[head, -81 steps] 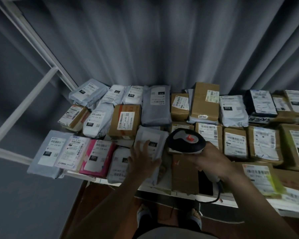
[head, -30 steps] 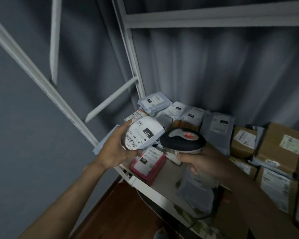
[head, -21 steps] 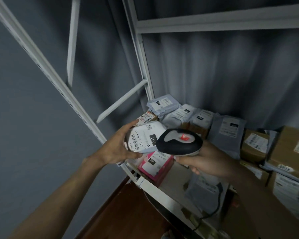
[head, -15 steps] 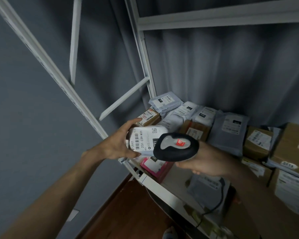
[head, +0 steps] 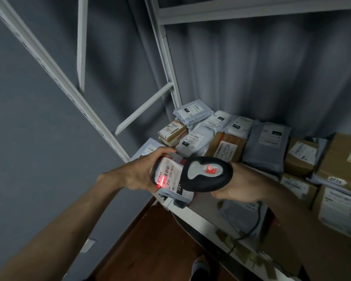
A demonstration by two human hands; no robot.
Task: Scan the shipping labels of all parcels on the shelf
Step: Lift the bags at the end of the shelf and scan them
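1. my left hand [head: 139, 175] is curled round a small white parcel [head: 170, 180], holding it up in front of the shelf's [head: 193, 214] left front corner, label facing me.
2. the label [head: 167, 175] reads 231-239-k01, with a black tag below it showing 23 and something more i can't read.
3. my right hand [head: 239, 184] grips the black and grey scanner [head: 206, 174], fingers wrapped round the handle underneath; its head sits just right of the parcel, overlapping its edge.
4. a red light spot [head: 160, 185] glows on the label's lower left, by the barcode.
5. the scanner's black cable [head: 251, 228] hangs down past the shelf front.
6. on the shelf behind: grey and white mailer bags [head: 266, 146] and brown cardboard boxes [head: 225, 148], packed close, most labels up.
7. a small brown box [head: 171, 131] sits near the back left, by the white shelf post [head: 166, 63].
8. a grey curtain [head: 272, 67] hangs behind the shelf; below is a reddish-brown floor [head: 150, 246].
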